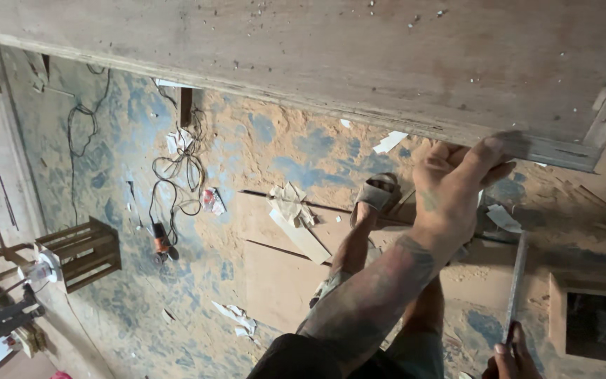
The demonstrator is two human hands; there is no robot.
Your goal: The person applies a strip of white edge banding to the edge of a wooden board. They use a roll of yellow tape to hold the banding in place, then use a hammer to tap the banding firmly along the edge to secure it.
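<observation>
Item: wooden panel (331, 56), broad, pale, dusty, overhead across the top of view. Our left hand (454, 186) grips its lower edge near the right corner; fingers (489, 151) pressed together and curled against the edge. Our right hand (513, 358), low right, closes its fingers around a thin metal rod (517, 281). Below: white paper scraps (391, 142) on the sawdust floor, a wooden crate (82, 253) left.

Rough, matt wooden panel (317, 49), dull metal rod (515, 281), sawdust-coated blue floor (128, 281)
</observation>
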